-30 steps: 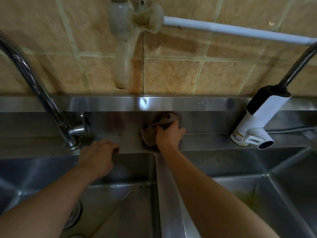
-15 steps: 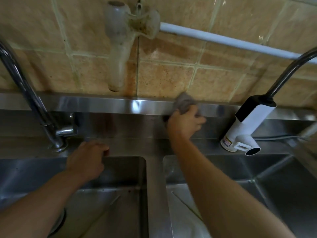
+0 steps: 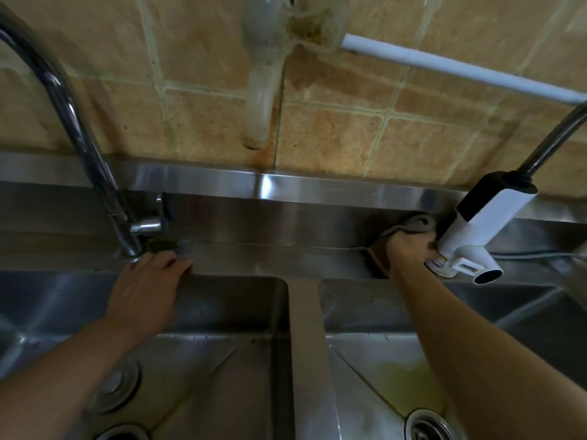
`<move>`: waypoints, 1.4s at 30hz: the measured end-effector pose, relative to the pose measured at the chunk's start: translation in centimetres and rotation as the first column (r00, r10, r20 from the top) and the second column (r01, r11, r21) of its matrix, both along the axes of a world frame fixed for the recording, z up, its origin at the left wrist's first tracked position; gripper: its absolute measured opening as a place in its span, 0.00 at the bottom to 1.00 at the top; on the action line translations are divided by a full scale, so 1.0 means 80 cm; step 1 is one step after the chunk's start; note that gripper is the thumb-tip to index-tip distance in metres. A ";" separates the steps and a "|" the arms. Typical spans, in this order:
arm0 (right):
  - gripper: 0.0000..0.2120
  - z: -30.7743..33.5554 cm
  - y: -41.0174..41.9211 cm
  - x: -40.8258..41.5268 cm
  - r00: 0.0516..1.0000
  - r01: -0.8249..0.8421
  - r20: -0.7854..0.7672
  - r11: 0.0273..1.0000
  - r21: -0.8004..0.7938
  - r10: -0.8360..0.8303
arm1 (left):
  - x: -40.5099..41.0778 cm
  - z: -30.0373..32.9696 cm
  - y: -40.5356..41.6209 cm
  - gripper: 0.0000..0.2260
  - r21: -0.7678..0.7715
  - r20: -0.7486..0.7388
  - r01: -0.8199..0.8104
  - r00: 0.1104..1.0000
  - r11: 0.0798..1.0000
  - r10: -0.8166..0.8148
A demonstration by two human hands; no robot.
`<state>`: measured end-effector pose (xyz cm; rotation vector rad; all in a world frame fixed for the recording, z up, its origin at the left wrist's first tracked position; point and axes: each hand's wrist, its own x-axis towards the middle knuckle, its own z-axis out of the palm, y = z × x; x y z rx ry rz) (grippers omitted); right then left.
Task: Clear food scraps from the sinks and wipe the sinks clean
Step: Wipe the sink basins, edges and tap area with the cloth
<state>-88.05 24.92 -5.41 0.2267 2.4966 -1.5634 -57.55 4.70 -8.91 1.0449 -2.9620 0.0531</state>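
Wiping under way along the rear ledge of the stainless-steel double sink (image 3: pixel 305 258), at about 2 o'clock in view. Right hand (image 3: pixel 409 249) pressing a crumpled brownish-grey cloth (image 3: pixel 409 225) against the steel back wall, fingers curled round the cloth, just beside the white-and-black plastic faucet heater (image 3: pixel 476 230). Left hand (image 3: pixel 143 300) resting on the back edge of the left basin at 9 o'clock, fingers (image 3: pixel 178 265) bent loosely over the rim and holding nothing, close to the base of the curved chrome tap (image 3: pixel 95 160).

Judging from the basins: no large food scraps visible, so clearing seems mostly done. Small dark specks dotting the rear walls of both basins, and a yellow-green smear (image 3: pixel 406 373) on the floor of the right basin at 5 o'clock, near the round metal drain strainer (image 3: pixel 432 427). Probably left to do: the ledge behind the heater, both basin walls, the stained floor. Dim light, so finer grime hard to tell.
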 end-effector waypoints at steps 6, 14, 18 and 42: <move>0.26 0.009 -0.091 0.085 0.999 -0.006 0.051 1.000 -0.030 0.008 | 0.005 0.000 -0.003 0.29 0.030 -0.024 0.033 0.999 0.999 -0.032; 0.20 -0.009 -0.192 0.193 0.934 -0.343 -0.087 0.938 0.048 0.346 | 0.015 -0.004 -0.015 0.34 0.054 0.004 0.115 0.993 0.992 -0.115; 0.15 -0.005 -0.175 0.188 0.947 -0.269 -0.182 0.963 -0.001 0.264 | 0.022 -0.005 -0.023 0.32 0.097 -0.006 0.149 0.989 0.984 -0.149; 0.10 0.008 -0.191 0.224 0.565 -0.403 -0.524 0.767 0.500 0.638 | 0.071 -0.003 -0.052 0.35 0.163 -0.025 0.133 0.991 0.978 -0.131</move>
